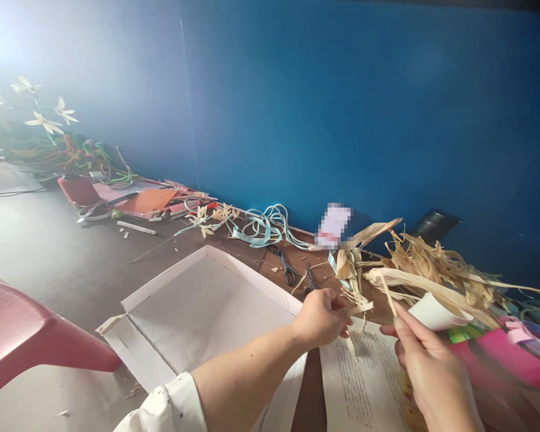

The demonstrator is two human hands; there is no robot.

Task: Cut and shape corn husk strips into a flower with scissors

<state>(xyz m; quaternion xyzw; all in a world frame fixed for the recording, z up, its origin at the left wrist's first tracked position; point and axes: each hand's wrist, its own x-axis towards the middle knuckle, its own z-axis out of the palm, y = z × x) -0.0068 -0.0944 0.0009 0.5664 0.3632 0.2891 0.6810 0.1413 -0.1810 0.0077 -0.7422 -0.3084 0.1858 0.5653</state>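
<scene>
My left hand [320, 315] is closed in a pinch on a narrow strip of dried corn husk [359, 309] just above a printed paper sheet [364, 384]. My right hand [432, 372] is closed too, pinching a thin pale husk strip [387, 294] that stands up from its fingertips. Both hands hover close together in front of a heap of dried husks [432, 267]. A white sleeve cuff [171, 408] shows on my left arm.
A shallow white cardboard tray [171, 282] lies to the left. Two pairs of scissors [288, 267] rest behind it, beside light blue ribbon [265, 228]. Husk flowers [49, 120], coloured paper [148, 201], a pink object [504, 360] and a pink stool [27, 330] surround the work area below a blue wall.
</scene>
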